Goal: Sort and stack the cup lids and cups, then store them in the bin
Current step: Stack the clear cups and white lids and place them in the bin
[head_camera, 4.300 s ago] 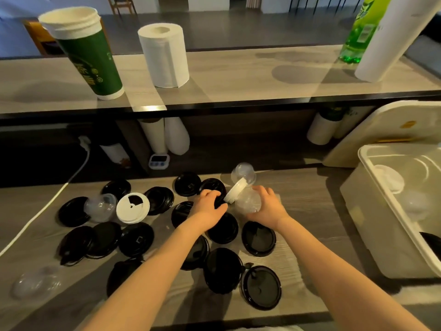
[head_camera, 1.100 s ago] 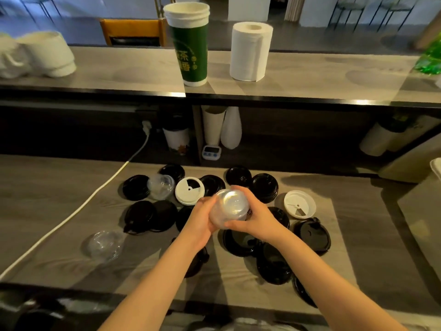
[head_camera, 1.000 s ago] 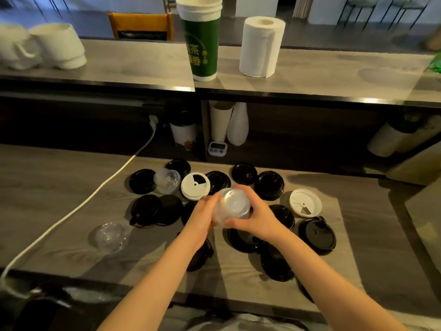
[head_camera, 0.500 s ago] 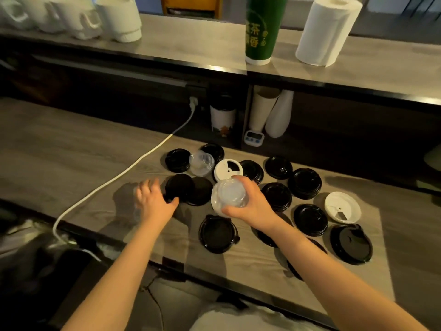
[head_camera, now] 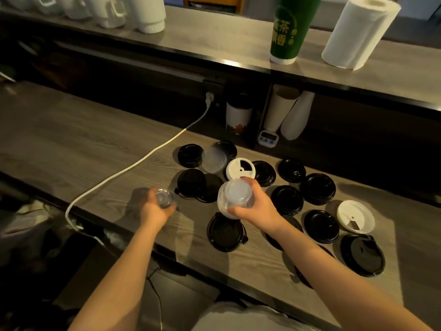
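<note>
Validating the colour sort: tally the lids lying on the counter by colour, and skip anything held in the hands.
Black lids: 13 visible, two partly under the right forearm; some may be stacks
White lids: 2
Clear dome lids: 1
Total: 16 visible

Woodgrain counter point(head_camera: 71, 144) (matt), plastic lids point(head_camera: 321, 226)

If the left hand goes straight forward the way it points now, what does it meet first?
Probably the nearest black lid, just beyond the clear lid that the left hand holds; height is hard to judge.
</note>
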